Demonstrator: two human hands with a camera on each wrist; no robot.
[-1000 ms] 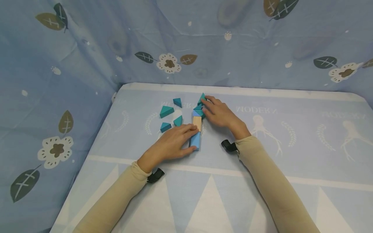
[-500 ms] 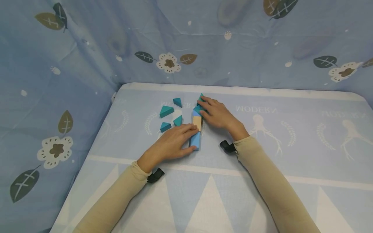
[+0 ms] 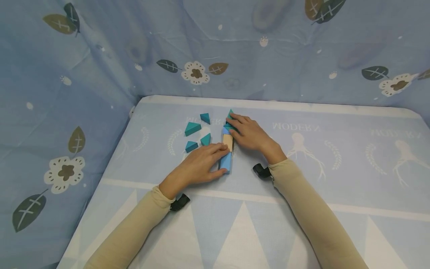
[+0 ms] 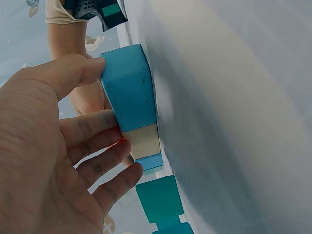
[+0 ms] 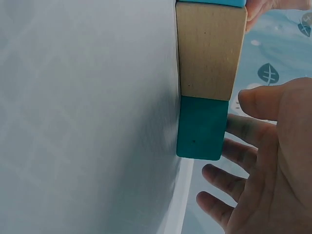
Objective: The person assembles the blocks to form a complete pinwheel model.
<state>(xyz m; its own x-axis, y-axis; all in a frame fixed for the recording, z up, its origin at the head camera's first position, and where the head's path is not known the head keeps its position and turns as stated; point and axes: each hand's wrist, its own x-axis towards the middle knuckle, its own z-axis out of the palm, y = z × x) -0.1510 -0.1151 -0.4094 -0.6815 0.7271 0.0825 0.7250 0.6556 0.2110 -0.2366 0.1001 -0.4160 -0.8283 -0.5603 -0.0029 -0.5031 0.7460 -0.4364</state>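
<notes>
A row of blocks runs away from me: a blue block (image 3: 226, 163) nearest, a bare wood block (image 3: 228, 142), a small blue piece (image 3: 226, 131), then teal triangular blocks, the farthest being a teal triangle (image 3: 230, 113). My left hand (image 3: 201, 162) lies along the row's left side, thumb at the blue block's near end. In the left wrist view, its fingers extend beside the blue and wood blocks. My right hand (image 3: 252, 132) reaches from the right, fingertips against the teal pieces and partly covering them. The right wrist view has two fingertips at a teal block (image 5: 202, 127), thumb apart.
Left of the row lie several loose teal blocks, including a large triangle (image 3: 192, 128), a darker piece (image 3: 205, 118) and a smaller one (image 3: 191, 146). The patterned tablecloth (image 3: 336, 179) ends at a fabric curtain (image 3: 262, 67) behind.
My right hand has shifted slightly left, and the farthest teal triangle has moved left with it, into line with the row. My left hand keeps its place.
</notes>
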